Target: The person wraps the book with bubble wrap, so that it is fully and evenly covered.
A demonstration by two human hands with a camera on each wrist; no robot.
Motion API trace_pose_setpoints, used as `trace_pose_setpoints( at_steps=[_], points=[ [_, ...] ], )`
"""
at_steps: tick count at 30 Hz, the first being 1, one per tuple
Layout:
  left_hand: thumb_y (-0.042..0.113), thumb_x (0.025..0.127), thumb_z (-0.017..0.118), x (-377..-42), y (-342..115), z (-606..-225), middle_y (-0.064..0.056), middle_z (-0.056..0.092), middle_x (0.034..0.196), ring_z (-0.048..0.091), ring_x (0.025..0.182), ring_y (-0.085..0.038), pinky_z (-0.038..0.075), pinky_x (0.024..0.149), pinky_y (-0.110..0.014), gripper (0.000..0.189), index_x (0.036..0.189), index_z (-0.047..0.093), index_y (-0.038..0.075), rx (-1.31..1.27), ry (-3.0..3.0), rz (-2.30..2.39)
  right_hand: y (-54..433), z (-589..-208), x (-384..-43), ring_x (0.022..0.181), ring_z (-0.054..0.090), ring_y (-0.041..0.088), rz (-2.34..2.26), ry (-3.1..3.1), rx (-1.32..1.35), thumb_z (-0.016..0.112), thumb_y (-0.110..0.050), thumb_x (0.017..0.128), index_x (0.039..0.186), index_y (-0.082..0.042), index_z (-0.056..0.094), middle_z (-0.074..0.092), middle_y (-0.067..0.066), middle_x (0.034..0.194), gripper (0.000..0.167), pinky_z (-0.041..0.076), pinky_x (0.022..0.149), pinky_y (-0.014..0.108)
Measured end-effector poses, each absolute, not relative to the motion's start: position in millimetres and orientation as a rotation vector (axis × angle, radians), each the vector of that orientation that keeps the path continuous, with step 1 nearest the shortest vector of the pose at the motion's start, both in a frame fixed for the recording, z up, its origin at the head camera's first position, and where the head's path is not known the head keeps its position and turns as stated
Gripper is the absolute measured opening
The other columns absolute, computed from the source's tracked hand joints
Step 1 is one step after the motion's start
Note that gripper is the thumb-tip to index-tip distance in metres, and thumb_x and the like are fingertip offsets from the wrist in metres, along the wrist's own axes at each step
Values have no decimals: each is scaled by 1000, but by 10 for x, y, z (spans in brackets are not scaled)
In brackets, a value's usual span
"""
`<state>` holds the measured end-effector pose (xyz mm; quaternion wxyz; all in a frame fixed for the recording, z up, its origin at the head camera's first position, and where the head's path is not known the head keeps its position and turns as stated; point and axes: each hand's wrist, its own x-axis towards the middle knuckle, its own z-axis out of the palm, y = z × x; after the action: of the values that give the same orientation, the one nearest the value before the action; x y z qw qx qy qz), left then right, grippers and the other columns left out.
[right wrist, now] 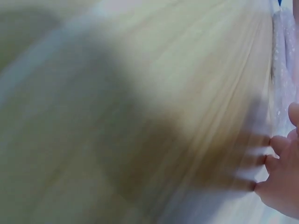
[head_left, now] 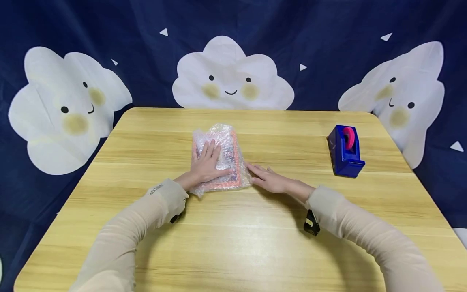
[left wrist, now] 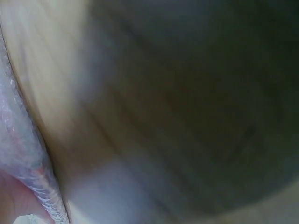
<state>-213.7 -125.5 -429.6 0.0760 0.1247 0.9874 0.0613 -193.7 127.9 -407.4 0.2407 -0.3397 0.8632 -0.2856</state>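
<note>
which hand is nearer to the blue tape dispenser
Right. The right hand is left of the blue tape dispenser, at the right edge of the bubble-wrapped package; the left hand rests on the package, farther left.

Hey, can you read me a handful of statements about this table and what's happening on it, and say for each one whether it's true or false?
1. The left grip rests spread on the bubble-wrapped package. True.
2. The right grip is on the far side of the table, against the backdrop. False: it is by the right edge of the bubble-wrapped package.
3. An orange-red border shows through the wrapping. True.
4. The tape dispenser is yellow. False: it is blue.
5. The tape dispenser carries a pink tape roll. True.
</note>
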Motion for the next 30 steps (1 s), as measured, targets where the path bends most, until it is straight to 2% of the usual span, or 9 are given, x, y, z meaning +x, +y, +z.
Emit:
trace_pose_setpoints(
  at_steps=[5,10,15,22,27,30],
  points=[
    [81,73,34,-2143,-1255,-4302,-9,-14,152,-13,138,-29,-18,103,-57,106,148,1,14,367,2962,182,1400,-4078,-1903,137,13,35,-911,2333,-942,36,-20,99,145,-1,12,17,17,148,55,4,109,54],
    [81,73,34,-2134,-1258,-4295,-10,-14,152,-13,138,-28,-18,103,-57,106,148,2,14,369,2964,186,1546,-4102,-1902,136,16,34,-1028,2275,-865,35,-18,100,145,-2,13,29,14,145,53,10,110,46],
    [82,72,33,-2127,-1276,-4301,-9,-15,152,-14,138,-28,-19,102,-57,107,148,1,14,372,2955,218,1691,-4090,-1882,135,20,33,-1114,2260,-760,34,-18,100,146,-5,15,34,12,143,51,12,110,48],
    [83,72,31,-2139,-1292,-4325,-9,-13,152,-13,138,-29,-19,102,-57,106,148,2,14,363,2970,214,1878,-4079,-1844,134,23,33,-1177,2271,-761,34,-18,100,145,-4,15,37,15,141,51,14,109,49],
    [81,73,33,-2144,-1282,-4332,-10,-13,152,-13,138,-29,-21,102,-56,105,148,3,13,386,2971,229,2060,-4073,-1801,130,31,35,-1256,2278,-723,34,-15,100,145,-1,16,37,19,139,50,16,108,50],
    [80,74,34,-2143,-1271,-4335,-9,-13,152,-13,138,-29,-20,102,-56,104,148,3,14,384,2971,228,2189,-4067,-1788,126,36,38,-1366,2255,-704,37,-13,99,144,0,16,34,23,140,52,23,107,42]
  ],
)
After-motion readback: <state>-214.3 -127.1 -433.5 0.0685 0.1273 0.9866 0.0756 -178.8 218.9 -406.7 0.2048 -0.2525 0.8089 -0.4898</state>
